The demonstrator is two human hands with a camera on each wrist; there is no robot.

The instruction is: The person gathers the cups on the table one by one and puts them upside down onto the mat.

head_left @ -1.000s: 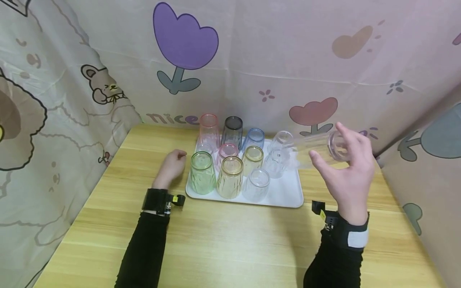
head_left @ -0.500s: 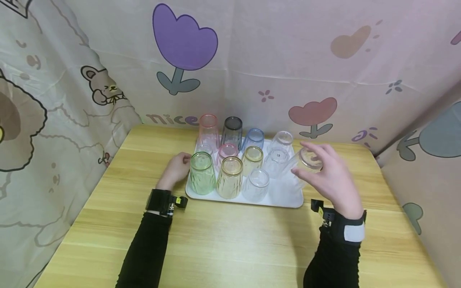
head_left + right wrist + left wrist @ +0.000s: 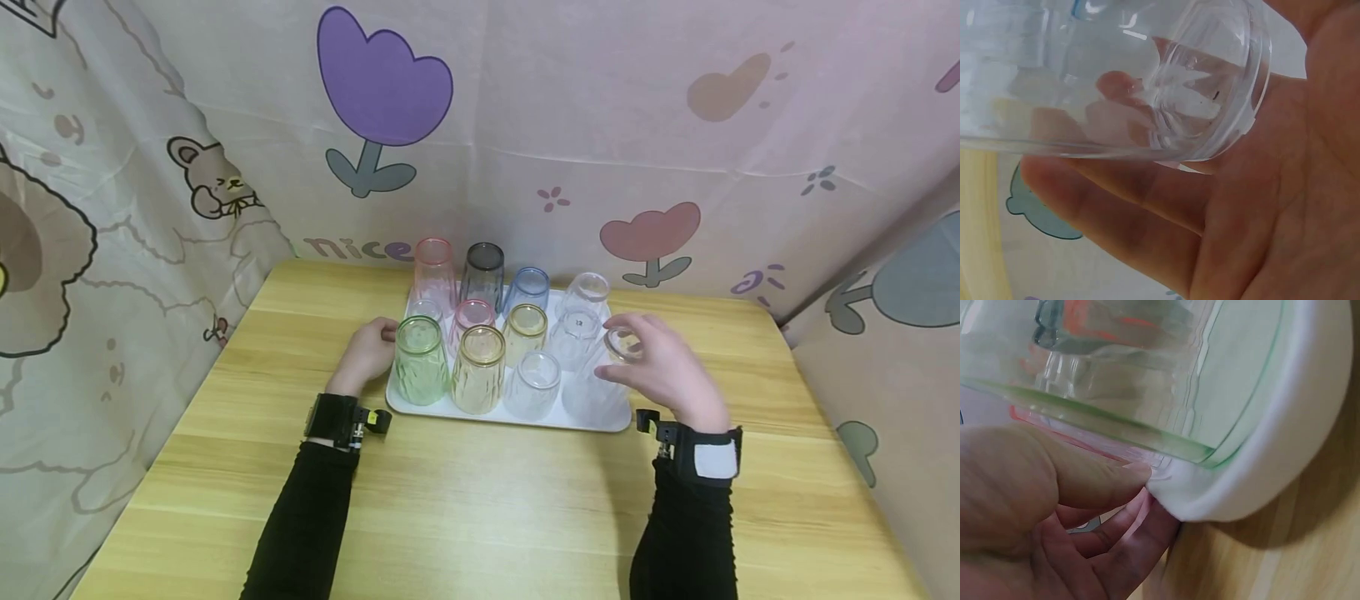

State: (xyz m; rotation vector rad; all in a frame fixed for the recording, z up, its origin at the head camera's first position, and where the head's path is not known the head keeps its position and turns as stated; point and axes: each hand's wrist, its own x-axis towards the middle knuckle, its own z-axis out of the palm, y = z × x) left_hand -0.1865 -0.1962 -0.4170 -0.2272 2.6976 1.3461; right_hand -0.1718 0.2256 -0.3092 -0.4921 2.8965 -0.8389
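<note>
My right hand (image 3: 663,367) grips a clear drinking glass (image 3: 592,393) by its thick base, which faces up. The glass is upside down over the front right corner of the white tray (image 3: 480,418). In the right wrist view the clear glass (image 3: 1116,94) lies close to the palm, fingers around its side. My left hand (image 3: 367,354) pinches the tray's left edge. In the left wrist view the thumb is at the tray rim (image 3: 1310,419) and the other fingers go partly under it. Right beside the thumb stands a green glass (image 3: 422,367).
Several upturned glasses stand close together on the tray: amber (image 3: 480,375), yellow (image 3: 526,333), pink (image 3: 473,321), red-tinted (image 3: 435,271), dark grey (image 3: 483,279), blue (image 3: 528,287) and clear (image 3: 534,387). A printed curtain (image 3: 525,100) hangs behind the wooden table (image 3: 480,517).
My right hand has brought the clear glass left and down to the tray's front right corner, tipping it from sideways to upside down. My left hand has moved right onto the tray's edge.
</note>
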